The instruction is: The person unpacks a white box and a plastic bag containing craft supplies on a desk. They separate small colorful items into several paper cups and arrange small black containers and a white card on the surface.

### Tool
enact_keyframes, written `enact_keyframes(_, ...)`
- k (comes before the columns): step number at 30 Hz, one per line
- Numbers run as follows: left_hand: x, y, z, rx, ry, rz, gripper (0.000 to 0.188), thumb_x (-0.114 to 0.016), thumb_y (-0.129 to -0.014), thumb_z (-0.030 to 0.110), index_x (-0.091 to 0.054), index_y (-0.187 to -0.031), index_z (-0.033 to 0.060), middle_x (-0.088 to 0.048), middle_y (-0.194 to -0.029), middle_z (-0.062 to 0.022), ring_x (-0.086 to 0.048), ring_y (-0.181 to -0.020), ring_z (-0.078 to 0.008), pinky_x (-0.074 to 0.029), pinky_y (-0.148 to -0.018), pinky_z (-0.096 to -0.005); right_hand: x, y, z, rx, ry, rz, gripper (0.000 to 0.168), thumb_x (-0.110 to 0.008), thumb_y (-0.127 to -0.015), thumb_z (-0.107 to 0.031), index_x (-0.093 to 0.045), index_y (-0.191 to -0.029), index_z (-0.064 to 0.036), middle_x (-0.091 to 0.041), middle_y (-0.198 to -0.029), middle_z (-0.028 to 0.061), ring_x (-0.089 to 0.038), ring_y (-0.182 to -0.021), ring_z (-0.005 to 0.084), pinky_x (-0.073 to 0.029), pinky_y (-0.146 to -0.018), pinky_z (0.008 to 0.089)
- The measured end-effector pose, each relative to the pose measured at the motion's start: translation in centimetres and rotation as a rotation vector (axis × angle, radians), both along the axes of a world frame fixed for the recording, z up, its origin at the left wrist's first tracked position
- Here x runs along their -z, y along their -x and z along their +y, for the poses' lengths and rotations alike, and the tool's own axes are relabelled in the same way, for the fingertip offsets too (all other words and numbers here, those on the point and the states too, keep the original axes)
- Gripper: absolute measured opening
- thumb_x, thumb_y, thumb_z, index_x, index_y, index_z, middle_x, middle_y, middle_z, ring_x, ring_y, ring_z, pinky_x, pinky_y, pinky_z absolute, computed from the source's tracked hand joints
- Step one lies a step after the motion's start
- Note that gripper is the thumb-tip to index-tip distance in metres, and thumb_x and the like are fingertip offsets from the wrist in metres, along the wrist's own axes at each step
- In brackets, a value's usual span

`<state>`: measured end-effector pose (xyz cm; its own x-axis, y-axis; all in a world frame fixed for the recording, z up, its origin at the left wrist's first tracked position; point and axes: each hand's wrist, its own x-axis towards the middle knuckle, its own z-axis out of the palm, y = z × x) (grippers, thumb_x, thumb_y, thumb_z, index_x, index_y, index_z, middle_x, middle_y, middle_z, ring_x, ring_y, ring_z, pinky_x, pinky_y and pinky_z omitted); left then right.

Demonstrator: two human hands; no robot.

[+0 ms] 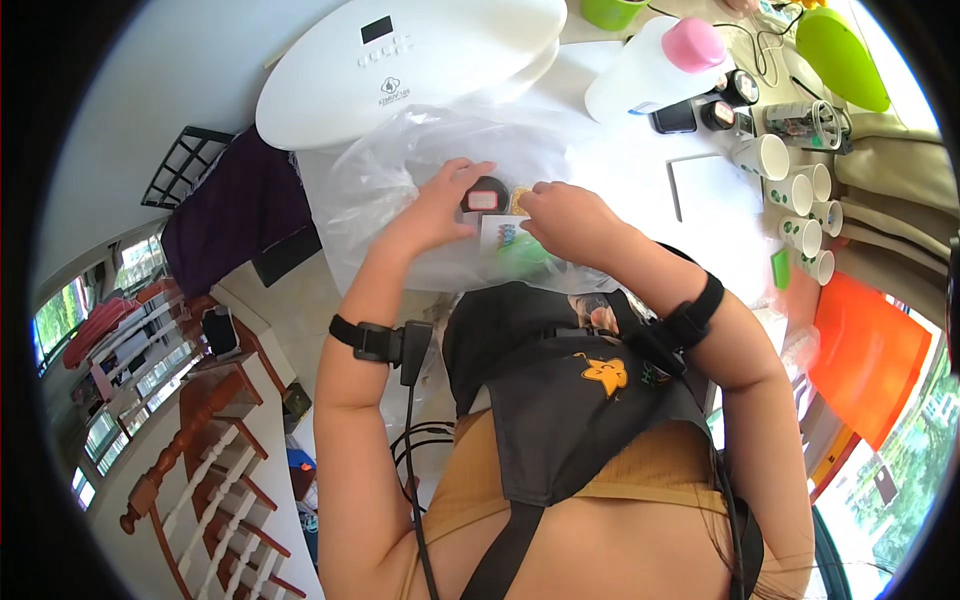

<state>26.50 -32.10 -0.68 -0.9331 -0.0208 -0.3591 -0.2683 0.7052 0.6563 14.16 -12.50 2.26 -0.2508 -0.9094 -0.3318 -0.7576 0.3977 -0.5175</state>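
On a clear plastic bag (367, 176) spread over the white table, my left hand (442, 202) is beside a round black-lidded jar (484, 195) with a label, fingers apart. The fingertips of my right hand (555, 217) are bent in at a small item with gold contents (520, 200), just right of the jar; whether they grip it is not clear. Below the jar lies a white card (492, 234) with small blue pieces (507, 235) on it. A blurred green thing (525, 251) shows under my right hand.
A large white nail lamp (420, 60) stands beyond the bag. To the right are a translucent bottle with a pink cap (694, 45), a phone (674, 118), small black jars (718, 115), a flat white square (712, 187) and several paper cups (761, 157).
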Motion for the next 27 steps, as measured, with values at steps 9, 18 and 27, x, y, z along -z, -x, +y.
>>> enact_keyframes(9,0.1,-1.4,-2.6,-0.096,-0.297,-0.06,0.085,-0.067,-0.074,-0.008,-0.037,-0.147,0.0212,-0.044,-0.136,-0.0122,-0.054,-0.1,-0.0233,-0.049,-0.09,-0.0338,1.5,-0.4,-2.0,0.095,-0.19,-0.079,0.013,-0.062,-0.09,-0.019,-0.061,-0.097,-0.009,-0.065,-0.085,0.0146,-0.065,-0.086,0.0337,-0.051,-0.077,0.0444)
enact_keyframes(18,1.1,1.2,1.1,0.133,0.131,0.033,0.066,-0.072,-0.067,0.004,-0.055,-0.13,0.0182,-0.052,-0.129,-0.0097,-0.054,-0.114,-0.0354,-0.047,-0.097,-0.044,-7.6,3.3,4.8,0.499,0.379,-0.106,0.012,-0.059,-0.093,-0.016,-0.057,-0.098,-0.006,-0.067,-0.078,0.0172,-0.067,-0.077,0.0373,-0.051,-0.066,0.0456)
enact_keyframes(27,-13.8,4.5,3.9,0.061,0.218,0.07,0.065,-0.078,-0.066,0.004,-0.056,-0.127,0.0141,-0.057,-0.125,-0.009,-0.058,-0.111,-0.0325,-0.05,-0.091,-0.0395,-7.4,9.0,15.0,0.753,0.628,-0.62,0.016,-0.059,-0.098,-0.015,-0.057,-0.106,-0.001,-0.068,-0.091,0.0056,-0.068,-0.085,0.0117,-0.055,-0.071,0.0272)
